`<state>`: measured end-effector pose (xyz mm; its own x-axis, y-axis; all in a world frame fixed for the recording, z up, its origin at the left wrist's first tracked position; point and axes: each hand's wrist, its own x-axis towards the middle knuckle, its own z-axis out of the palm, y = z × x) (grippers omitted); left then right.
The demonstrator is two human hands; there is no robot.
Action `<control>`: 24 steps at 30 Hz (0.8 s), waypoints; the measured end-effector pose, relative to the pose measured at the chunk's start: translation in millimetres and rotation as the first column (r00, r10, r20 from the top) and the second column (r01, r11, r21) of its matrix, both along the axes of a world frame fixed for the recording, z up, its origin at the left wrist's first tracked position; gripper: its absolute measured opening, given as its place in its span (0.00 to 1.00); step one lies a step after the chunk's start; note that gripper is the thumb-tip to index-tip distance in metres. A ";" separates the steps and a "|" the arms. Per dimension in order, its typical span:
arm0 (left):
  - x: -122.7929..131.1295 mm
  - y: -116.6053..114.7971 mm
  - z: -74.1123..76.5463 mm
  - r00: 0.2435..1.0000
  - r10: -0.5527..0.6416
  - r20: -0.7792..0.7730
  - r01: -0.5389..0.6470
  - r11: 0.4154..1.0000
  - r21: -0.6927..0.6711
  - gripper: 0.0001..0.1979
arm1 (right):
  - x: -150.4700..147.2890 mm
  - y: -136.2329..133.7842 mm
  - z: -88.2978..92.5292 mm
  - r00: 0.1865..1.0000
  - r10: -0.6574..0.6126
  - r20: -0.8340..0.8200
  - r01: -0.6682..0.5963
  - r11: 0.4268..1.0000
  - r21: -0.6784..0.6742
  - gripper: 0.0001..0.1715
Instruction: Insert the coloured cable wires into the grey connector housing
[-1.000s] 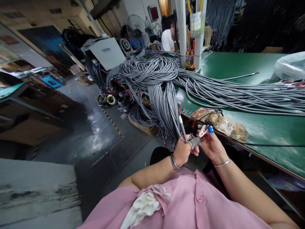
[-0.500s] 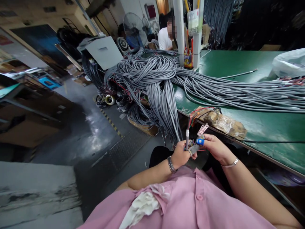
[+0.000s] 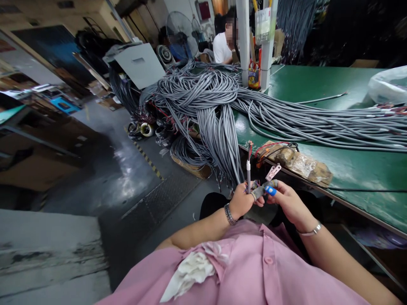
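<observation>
The left hand (image 3: 242, 202) is closing round the cable (image 3: 249, 174), which is standing nearly upright, just left of the right hand (image 3: 291, 203), which is half curling, its hold unclear

Dim overall — glare on green tabletop (image 3: 365, 169), pale sheen on floor (image 3: 122, 169) — edges stretched, left side soft.

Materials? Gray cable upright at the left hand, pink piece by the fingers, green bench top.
Gray cable: satin jacket, likely PVC or rubber; smooth, even gray, with thin reddish wires emerging on top.
Pink piece: probably rigid plastic; opaque, evenly colored, with small holes. Too small to be sure.
Green bench top: smooth, semi-gloss, showing pale reflections; mat, laminate or paint, can't tell.
</observation>
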<state>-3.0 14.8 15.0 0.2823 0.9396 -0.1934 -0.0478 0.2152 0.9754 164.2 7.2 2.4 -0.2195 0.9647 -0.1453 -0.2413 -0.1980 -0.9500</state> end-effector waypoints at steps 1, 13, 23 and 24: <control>0.0 0.3 0.8 1.000 -0.001 0.002 0.001 1.000 0.001 0.22 | -3.1 -1.5 1.5 1.000 -0.014 -0.005 0.014 1.000 0.026 0.13; -14.3 2.4 -3.0 0.979 -0.200 0.025 0.200 0.980 0.021 0.22 | -17.2 2.2 8.3 0.997 -0.050 0.063 0.043 0.994 0.103 0.14; -9.7 1.2 -9.2 0.994 -0.082 0.070 0.081 0.997 0.014 0.22 | -16.6 2.6 12.6 0.999 0.035 -0.021 -0.034 0.997 0.065 0.11; -9.2 0.7 -9.2 0.995 -0.077 0.069 0.076 0.997 0.015 0.22 | -16.9 2.6 11.8 0.999 0.034 -0.026 -0.033 0.997 0.063 0.11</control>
